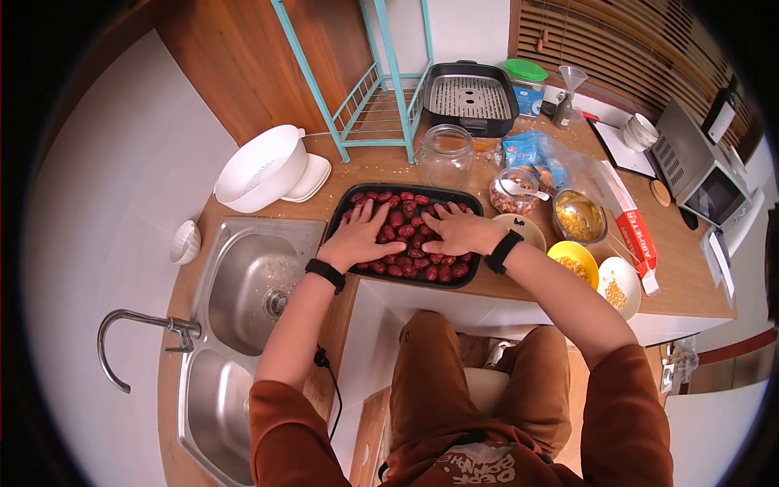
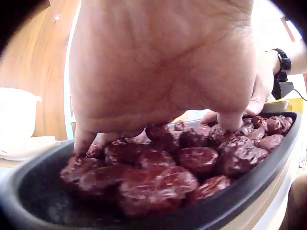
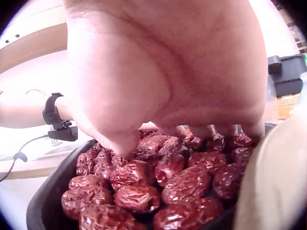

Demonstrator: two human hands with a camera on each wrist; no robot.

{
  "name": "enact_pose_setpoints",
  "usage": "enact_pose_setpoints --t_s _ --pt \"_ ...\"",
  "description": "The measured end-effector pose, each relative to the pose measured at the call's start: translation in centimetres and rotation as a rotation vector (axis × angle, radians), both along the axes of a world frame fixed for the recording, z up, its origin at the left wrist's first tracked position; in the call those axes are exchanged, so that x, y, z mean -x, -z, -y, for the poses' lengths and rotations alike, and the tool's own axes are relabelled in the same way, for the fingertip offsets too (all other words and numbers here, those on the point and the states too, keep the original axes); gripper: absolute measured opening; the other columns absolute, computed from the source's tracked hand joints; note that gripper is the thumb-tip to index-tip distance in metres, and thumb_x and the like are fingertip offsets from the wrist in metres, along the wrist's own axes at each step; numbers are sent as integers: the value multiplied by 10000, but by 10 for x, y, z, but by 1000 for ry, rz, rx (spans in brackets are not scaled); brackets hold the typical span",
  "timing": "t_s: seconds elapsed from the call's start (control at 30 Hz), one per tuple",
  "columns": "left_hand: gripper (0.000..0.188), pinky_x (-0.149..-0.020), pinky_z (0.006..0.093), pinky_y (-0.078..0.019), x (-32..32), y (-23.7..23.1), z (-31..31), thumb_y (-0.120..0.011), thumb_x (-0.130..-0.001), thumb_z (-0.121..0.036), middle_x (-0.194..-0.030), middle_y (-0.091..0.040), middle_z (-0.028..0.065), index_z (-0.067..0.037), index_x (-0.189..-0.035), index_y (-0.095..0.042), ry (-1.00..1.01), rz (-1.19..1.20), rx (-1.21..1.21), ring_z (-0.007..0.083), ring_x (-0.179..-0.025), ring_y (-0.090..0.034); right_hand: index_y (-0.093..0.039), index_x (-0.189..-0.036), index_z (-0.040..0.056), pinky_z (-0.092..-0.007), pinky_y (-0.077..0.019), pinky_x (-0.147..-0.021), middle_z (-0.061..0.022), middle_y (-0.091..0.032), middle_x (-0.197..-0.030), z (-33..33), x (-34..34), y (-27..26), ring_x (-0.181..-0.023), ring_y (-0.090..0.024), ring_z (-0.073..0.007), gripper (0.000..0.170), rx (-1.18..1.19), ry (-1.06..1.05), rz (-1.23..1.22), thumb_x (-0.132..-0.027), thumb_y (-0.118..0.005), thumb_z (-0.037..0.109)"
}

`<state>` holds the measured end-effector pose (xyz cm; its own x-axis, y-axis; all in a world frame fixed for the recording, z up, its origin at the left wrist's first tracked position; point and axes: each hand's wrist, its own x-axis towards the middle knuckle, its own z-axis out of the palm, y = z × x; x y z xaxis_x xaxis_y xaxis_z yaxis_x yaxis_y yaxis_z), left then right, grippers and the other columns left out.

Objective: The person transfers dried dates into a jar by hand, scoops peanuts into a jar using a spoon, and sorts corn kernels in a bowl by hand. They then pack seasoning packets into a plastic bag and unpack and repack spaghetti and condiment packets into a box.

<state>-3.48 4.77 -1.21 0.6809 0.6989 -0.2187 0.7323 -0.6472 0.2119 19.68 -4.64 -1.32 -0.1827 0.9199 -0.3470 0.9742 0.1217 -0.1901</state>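
A black rectangular tray (image 1: 331, 235) on the counter holds a layer of dark red, wrinkled dried jujubes (image 1: 410, 268). My left hand (image 1: 363, 237) lies spread palm down over the tray's left part, its fingertips on the jujubes. Over the right part my right hand (image 1: 464, 230) is spread the same way, the two thumbs pointing toward each other. In the left wrist view, the left fingertips press among the jujubes (image 2: 158, 184) under a raised palm. The right wrist view shows the right thumb and fingers touching the jujubes (image 3: 136, 199).
Left of the tray are a steel double sink (image 1: 243, 292) and a white basin (image 1: 260, 170). Behind it stand a glass jar (image 1: 445, 158) and a turquoise rack (image 1: 391, 81). Close on the right sit a beige bowl (image 1: 531, 233), a yellow bowl (image 1: 591, 261) and a steel bowl (image 1: 602, 235).
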Motion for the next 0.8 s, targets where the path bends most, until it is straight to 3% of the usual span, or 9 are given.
enact_pose_setpoints --t_s 0.07,0.2,0.3,0.43,0.6,0.7,0.77,0.8 --pt "1073 -1213 596 -162 -11 7 9 -555 -829 -775 -1665 -116 242 -140 -1616 -195 62 3 -2 452 -1532 -106 -254 -1600 140 -623 -216 -1192 -204 -201 -1656 4 8 -2 -1514 -185 -458 768 -44 58 -57 -999 -452 576" --pt "1023 -1220 599 -101 -10 5 20 -512 -869 -758 -1663 -93 256 -135 -1615 -194 102 95 26 443 -1541 -59 -263 -1599 143 -642 -205 -1187 -194 -199 -1659 24 17 3 -1519 -176 -450 738 -120 -94 51 -1010 -446 547" --pt "952 -1220 598 -86 -3 -3 21 -487 -923 -708 -1673 -70 233 -162 -1625 -149 103 25 -42 411 -1551 -39 -263 -1599 129 -630 -209 -1193 -190 -197 -1661 44 20 -9 -1523 -177 -435 743 -186 -144 50 -1010 -446 544" --pt "888 -1215 612 -93 -1 7 29 -451 -955 -679 -1673 -80 231 -176 -1625 -159 152 -51 -35 403 -1553 -17 -243 -1597 77 -610 -178 -1210 -193 -186 -1662 60 38 -6 -1530 -153 -427 804 -37 -139 -55 -1013 -365 616" --pt "868 -1225 588 -88 10 5 18 -428 -954 -685 -1671 -86 235 -195 -1624 -176 102 -8 -19 411 -1549 -61 -251 -1598 91 -589 -199 -1213 -213 -197 -1654 66 35 1 -1523 -158 -445 813 -76 -125 -42 -1009 -326 648" --pt "847 -1233 557 -94 23 -3 23 -399 -973 -660 -1669 -95 237 -161 -1622 -184 32 -36 -23 409 -1548 -79 -307 -1573 74 -595 -213 -1205 -256 -245 -1624 80 39 -9 -1505 -196 -469 767 -111 -41 -151 -1013 -395 590" --pt "832 -1233 555 -100 34 -6 13 -385 -981 -654 -1669 -95 238 -157 -1620 -193 -13 -21 -22 412 -1546 -87 -360 -1536 47 -593 -238 -1196 -314 -269 -1588 85 42 -12 -1483 -229 -494 700 -364 -33 -283 -1013 -486 494" --pt "818 -1233 553 -107 38 -5 12 -370 -989 -647 -1669 -95 238 -153 -1619 -202 -57 -8 -21 415 -1545 -95 -360 -1536 47 -593 -238 -1196 -314 -269 -1588 80 44 -9 -1483 -229 -494 700 -358 -36 -287 -1013 -486 494"
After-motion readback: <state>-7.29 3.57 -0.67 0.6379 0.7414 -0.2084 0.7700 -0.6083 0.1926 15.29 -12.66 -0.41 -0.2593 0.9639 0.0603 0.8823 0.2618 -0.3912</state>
